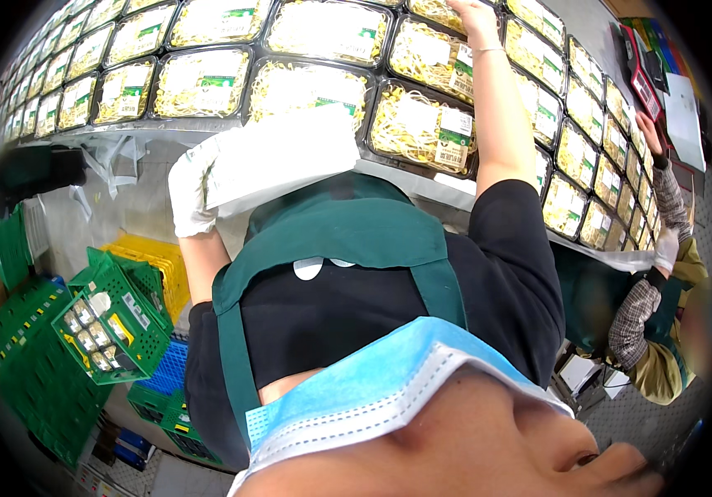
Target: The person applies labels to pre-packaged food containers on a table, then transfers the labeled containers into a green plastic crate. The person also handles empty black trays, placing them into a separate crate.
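Paper, white and glaring, sits low in front of the chest, at the near edge of the table and overlapping the front of one tray. The left hand, in a white glove, grips it by its left side, fingers curled around that edge, the forearm rising from below with the elbow bent. Whether the paper is one sheet or several, the brightness hides. The bare right hand reaches far over the trays, its arm stretched nearly straight and a thin band around the wrist; its fingertips run to the top edge of the view, so I cannot tell whether they pinch anything. Beneath that arm lie close rows of black trays, filled with pale yellow sprouts under clear covers bearing white-and-green labels. Nearer the body comes a dark green apron over a black short-sleeved top. Left of the person stand green crates and a yellow crate; on the right, a co-worker in checked sleeves has a hand near the trays.
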A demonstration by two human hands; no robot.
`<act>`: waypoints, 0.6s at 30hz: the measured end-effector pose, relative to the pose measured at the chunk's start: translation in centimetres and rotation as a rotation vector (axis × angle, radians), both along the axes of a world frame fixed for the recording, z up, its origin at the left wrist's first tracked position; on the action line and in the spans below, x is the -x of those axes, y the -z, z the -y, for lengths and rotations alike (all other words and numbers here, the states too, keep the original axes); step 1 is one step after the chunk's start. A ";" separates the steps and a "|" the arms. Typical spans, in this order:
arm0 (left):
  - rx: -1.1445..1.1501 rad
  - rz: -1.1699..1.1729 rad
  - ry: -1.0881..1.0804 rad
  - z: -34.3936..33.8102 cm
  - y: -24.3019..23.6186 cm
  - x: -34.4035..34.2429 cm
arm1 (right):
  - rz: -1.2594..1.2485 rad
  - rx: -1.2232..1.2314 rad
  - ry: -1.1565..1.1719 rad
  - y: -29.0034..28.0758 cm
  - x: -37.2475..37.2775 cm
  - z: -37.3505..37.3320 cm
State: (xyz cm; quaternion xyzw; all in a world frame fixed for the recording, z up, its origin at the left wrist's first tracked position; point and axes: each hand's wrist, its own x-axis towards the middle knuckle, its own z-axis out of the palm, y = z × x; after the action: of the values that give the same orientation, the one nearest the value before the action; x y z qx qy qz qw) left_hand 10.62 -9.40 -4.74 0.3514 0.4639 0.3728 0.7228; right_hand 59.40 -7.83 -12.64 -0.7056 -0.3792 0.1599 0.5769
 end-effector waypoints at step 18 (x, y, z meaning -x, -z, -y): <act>-0.092 -0.138 -0.193 2.0 -0.5 0.7 | 0.268 0.114 0.153 4.1 -16.1 -7.4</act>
State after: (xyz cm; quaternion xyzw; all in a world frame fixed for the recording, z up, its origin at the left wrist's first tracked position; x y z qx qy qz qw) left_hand 9.95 -11.43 -4.20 0.3625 0.5266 0.4364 0.6331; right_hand 75.45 -0.41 -16.79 -0.7789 -0.3884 0.0411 0.4907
